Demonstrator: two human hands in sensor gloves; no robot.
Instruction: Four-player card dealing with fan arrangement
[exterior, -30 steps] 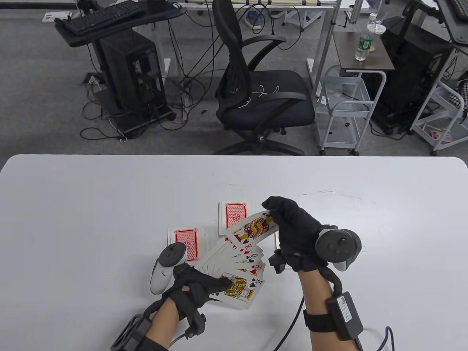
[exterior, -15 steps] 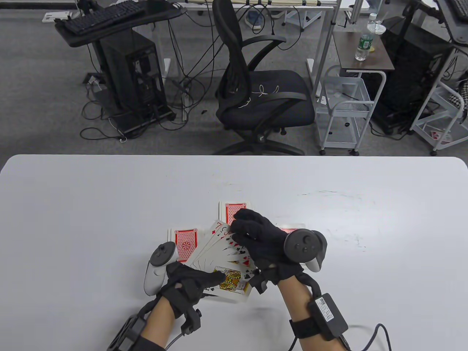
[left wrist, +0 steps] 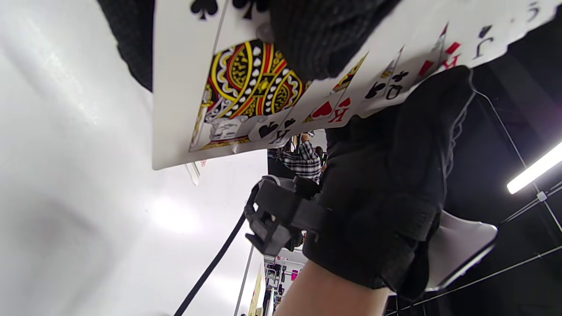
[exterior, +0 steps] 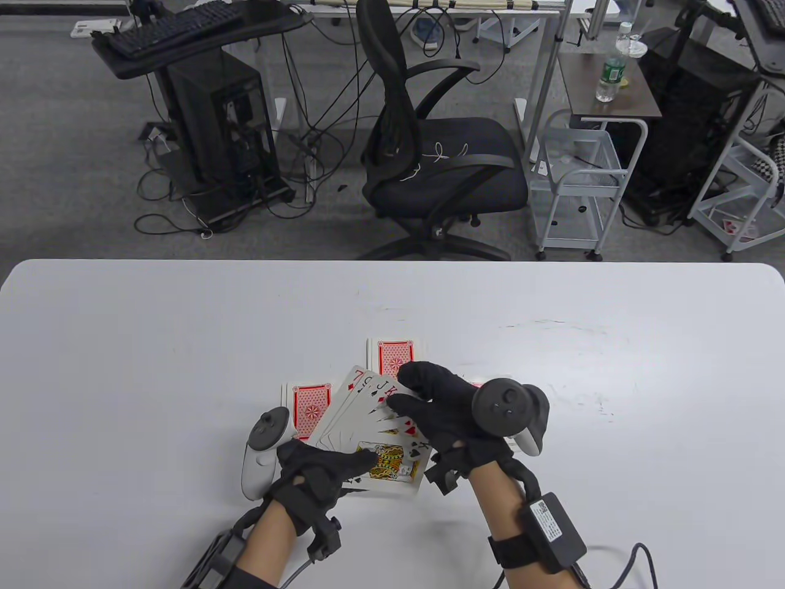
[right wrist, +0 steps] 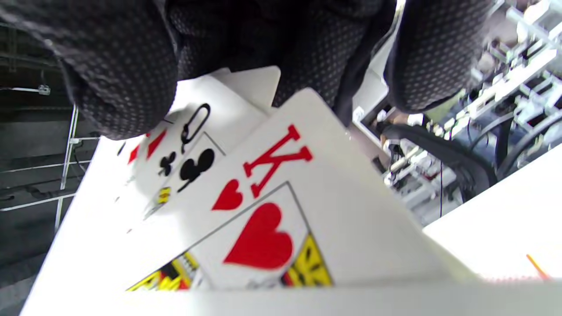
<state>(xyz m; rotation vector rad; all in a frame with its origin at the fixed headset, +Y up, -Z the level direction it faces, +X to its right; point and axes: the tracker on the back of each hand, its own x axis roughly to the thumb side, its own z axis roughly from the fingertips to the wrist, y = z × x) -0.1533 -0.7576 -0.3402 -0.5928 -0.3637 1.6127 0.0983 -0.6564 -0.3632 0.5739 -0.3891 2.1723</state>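
Note:
My left hand (exterior: 319,475) grips a face-up fan of cards (exterior: 374,423) at its lower end, thumb on the king of spades (exterior: 392,461). My right hand (exterior: 441,411) rests its fingers on the fan's right side, over the king of hearts (right wrist: 263,210) and queen of clubs (right wrist: 189,149). The fan also shows in the left wrist view (left wrist: 246,92). Face-down red-backed piles lie on the white table (exterior: 153,343): one at the left (exterior: 310,408), one behind the fan (exterior: 392,356), and one mostly hidden behind my right hand (exterior: 487,383).
A black office chair (exterior: 441,159) stands beyond the table's far edge. A wire cart (exterior: 576,178) and a side table with bottles (exterior: 610,80) stand at the back right.
My right hand came down and left from holding a king card up at the right, onto the fan. The fan has closed up and now shows seven, jack, king at its top.

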